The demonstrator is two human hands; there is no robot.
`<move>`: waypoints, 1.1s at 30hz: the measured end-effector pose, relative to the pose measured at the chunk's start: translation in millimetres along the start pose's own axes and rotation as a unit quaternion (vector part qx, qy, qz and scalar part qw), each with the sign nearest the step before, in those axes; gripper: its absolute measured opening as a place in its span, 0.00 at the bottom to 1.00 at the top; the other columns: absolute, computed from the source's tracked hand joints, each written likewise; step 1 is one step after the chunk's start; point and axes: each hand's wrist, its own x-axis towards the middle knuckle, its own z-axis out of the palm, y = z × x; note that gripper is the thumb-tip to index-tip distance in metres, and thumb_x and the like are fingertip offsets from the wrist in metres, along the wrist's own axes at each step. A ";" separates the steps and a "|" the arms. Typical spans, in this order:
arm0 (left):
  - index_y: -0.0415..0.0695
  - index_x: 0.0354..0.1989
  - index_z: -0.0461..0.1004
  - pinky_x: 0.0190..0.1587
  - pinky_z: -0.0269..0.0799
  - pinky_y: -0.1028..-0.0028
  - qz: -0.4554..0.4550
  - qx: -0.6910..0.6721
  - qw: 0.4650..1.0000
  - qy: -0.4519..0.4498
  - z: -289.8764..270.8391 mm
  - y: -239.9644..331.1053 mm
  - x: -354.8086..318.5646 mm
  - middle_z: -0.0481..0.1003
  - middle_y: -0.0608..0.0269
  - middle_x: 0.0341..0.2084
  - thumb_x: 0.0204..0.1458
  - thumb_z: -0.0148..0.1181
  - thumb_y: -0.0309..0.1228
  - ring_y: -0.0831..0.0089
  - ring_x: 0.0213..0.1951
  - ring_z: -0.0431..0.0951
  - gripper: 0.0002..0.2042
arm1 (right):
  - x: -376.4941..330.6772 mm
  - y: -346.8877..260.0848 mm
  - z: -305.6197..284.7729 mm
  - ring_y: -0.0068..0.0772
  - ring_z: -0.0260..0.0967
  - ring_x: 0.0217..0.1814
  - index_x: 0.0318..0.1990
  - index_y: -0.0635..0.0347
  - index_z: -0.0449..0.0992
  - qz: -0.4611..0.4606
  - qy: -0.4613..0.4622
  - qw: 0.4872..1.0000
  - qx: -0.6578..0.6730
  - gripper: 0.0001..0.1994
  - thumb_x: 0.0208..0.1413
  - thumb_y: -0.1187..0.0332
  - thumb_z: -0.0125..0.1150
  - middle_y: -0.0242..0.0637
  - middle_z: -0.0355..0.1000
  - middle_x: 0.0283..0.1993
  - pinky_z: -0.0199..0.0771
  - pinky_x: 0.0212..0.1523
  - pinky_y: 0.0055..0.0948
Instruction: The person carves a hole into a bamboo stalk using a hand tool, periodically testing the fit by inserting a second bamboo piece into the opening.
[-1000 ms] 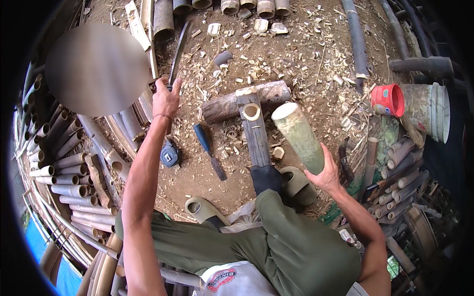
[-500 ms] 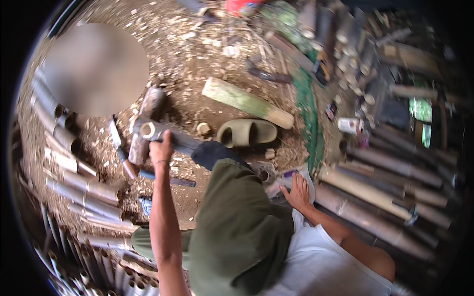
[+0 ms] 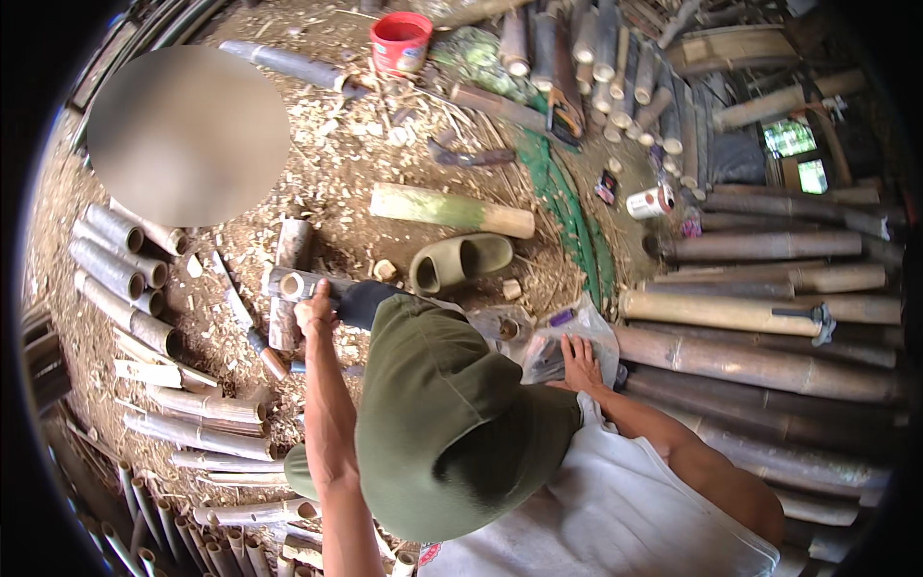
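My left hand (image 3: 315, 310) is closed round a grey bamboo tube (image 3: 329, 288); its pale round opening shows just beyond my fingers. The tube lies over a short, thick log (image 3: 291, 240) on the ground, close to a dark sock (image 3: 365, 305) on my foot. My right hand (image 3: 582, 365) lies with fingers spread on a clear plastic bag (image 3: 601, 338). Something purple shows inside the bag, but I cannot make out what it is. Left of the log lies a long-bladed knife (image 3: 237, 306) with a brown handle.
A split bamboo piece (image 3: 452, 210) and an olive slide sandal (image 3: 461, 263) lie ahead. Bamboo poles (image 3: 760, 358) are stacked on the right; cut tubes (image 3: 115, 264) lie left. Farther off are a red bucket (image 3: 400, 43), a handsaw (image 3: 565, 115) and a can (image 3: 651, 202).
The view has shifted, bringing the whole red bucket into sight. My left hand stays on the bamboo tube and my right hand stays on the plastic bag.
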 end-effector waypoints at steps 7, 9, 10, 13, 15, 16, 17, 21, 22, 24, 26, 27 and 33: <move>0.29 0.37 0.79 0.30 0.79 0.66 0.030 0.056 0.998 0.015 -1.1 -16.0 4.9 0.80 0.45 0.27 0.43 0.67 0.60 0.61 0.22 0.82 0.36 | 179.5 -112.0 -172.9 0.57 0.66 0.54 0.59 0.63 0.66 -0.210 0.303 0.929 0.030 0.24 0.53 0.68 0.56 0.52 0.68 0.52 0.68 0.54 0.46; 0.27 0.40 0.77 0.37 0.78 0.63 0.019 0.063 0.997 -0.029 -10.2 -17.2 6.9 0.80 0.41 0.32 0.42 0.67 0.60 0.56 0.30 0.84 0.38 | 259.9 -140.1 -217.6 0.55 0.64 0.56 0.60 0.60 0.65 -0.247 0.366 0.897 0.016 0.25 0.52 0.71 0.55 0.49 0.65 0.54 0.66 0.55 0.47; 0.27 0.43 0.76 0.42 0.76 0.61 0.031 0.067 0.997 -0.010 -10.1 -23.8 8.0 0.79 0.39 0.35 0.42 0.67 0.60 0.53 0.36 0.83 0.39 | 296.2 -148.8 -232.5 0.53 0.64 0.58 0.61 0.57 0.64 -0.246 0.349 0.904 -0.025 0.27 0.51 0.74 0.53 0.48 0.65 0.57 0.66 0.57 0.46; 0.27 0.48 0.72 0.55 0.69 0.58 0.049 0.023 0.998 -0.029 2.0 -27.3 -0.3 0.77 0.35 0.45 0.42 0.68 0.60 0.47 0.51 0.77 0.42 | 376.7 -137.9 -241.5 0.50 0.63 0.60 0.62 0.55 0.63 -0.194 0.211 0.945 -0.160 0.29 0.50 0.70 0.61 0.45 0.65 0.57 0.67 0.58 0.43; 0.28 0.46 0.73 0.53 0.70 0.59 0.039 0.012 0.999 -0.012 -4.1 -25.3 -5.0 0.78 0.36 0.42 0.42 0.69 0.59 0.48 0.48 0.78 0.40 | 399.0 -149.8 -238.4 0.49 0.65 0.57 0.58 0.57 0.65 -0.201 0.144 0.951 -0.188 0.26 0.51 0.66 0.64 0.44 0.66 0.54 0.68 0.56 0.43; 0.28 0.45 0.73 0.52 0.70 0.59 0.040 0.015 0.999 0.001 -4.7 -19.1 -13.5 0.78 0.37 0.42 0.42 0.69 0.58 0.48 0.47 0.79 0.39 | 402.3 -154.3 -241.4 0.50 0.65 0.57 0.56 0.57 0.66 -0.210 0.127 0.951 -0.188 0.25 0.51 0.66 0.64 0.44 0.66 0.53 0.68 0.56 0.44; 0.29 0.45 0.73 0.52 0.71 0.59 0.042 0.019 0.999 0.011 -2.8 -13.9 -19.3 0.78 0.37 0.41 0.43 0.69 0.57 0.48 0.47 0.79 0.38 | 404.9 -154.7 -246.8 0.50 0.65 0.56 0.55 0.58 0.66 -0.216 0.110 0.952 -0.187 0.24 0.51 0.65 0.65 0.44 0.66 0.52 0.68 0.55 0.44; 0.29 0.46 0.72 0.46 0.74 0.64 0.028 -0.119 0.992 -0.023 -7.0 -26.6 -10.7 0.80 0.46 0.39 0.44 0.73 0.49 0.61 0.42 0.81 0.33 | 409.4 -168.3 -275.2 0.52 0.65 0.55 0.54 0.56 0.68 -0.278 0.054 0.940 -0.190 0.21 0.53 0.64 0.63 0.45 0.66 0.49 0.67 0.54 0.48; 0.29 0.46 0.72 0.46 0.74 0.65 0.029 -0.123 0.991 -0.037 -6.9 -28.7 -7.1 0.80 0.47 0.39 0.44 0.73 0.48 0.62 0.41 0.81 0.33 | 408.9 -171.0 -279.3 0.52 0.65 0.56 0.53 0.57 0.68 -0.290 0.057 0.934 -0.200 0.22 0.52 0.62 0.65 0.45 0.66 0.48 0.68 0.54 0.47; 0.29 0.45 0.73 0.46 0.75 0.65 0.026 -0.107 0.993 -0.038 -9.9 -27.8 -9.2 0.80 0.49 0.39 0.44 0.73 0.48 0.64 0.41 0.81 0.32 | 415.7 -166.2 -274.0 0.50 0.65 0.56 0.54 0.58 0.68 -0.298 0.052 0.933 -0.194 0.23 0.52 0.61 0.65 0.46 0.66 0.49 0.67 0.55 0.46; 0.32 0.46 0.73 0.49 0.74 0.62 0.010 -0.057 0.998 0.001 -7.1 -39.6 -13.2 0.79 0.42 0.39 0.45 0.69 0.54 0.54 0.43 0.81 0.34 | 413.0 -181.1 -260.5 0.53 0.65 0.55 0.49 0.60 0.69 -0.333 0.073 0.932 -0.127 0.20 0.47 0.66 0.62 0.48 0.66 0.47 0.66 0.53 0.47; 0.32 0.48 0.71 0.50 0.72 0.57 -0.056 0.077 0.995 -0.018 -14.6 -3.7 -28.8 0.78 0.39 0.39 0.46 0.68 0.55 0.47 0.44 0.79 0.35 | 395.0 -187.2 -269.7 0.54 0.65 0.52 0.49 0.61 0.68 -0.312 0.053 0.943 -0.100 0.21 0.43 0.70 0.60 0.49 0.66 0.46 0.66 0.52 0.45; 0.37 0.58 0.67 0.46 0.69 0.65 0.231 -0.041 0.971 -0.040 -33.8 45.3 -113.6 0.71 0.56 0.36 0.49 0.69 0.50 0.65 0.40 0.72 0.35 | 267.8 -350.0 -350.8 0.50 0.72 0.36 0.55 0.57 0.67 -0.450 -0.094 0.888 -0.012 0.26 0.42 0.72 0.58 0.45 0.67 0.34 0.73 0.39 0.41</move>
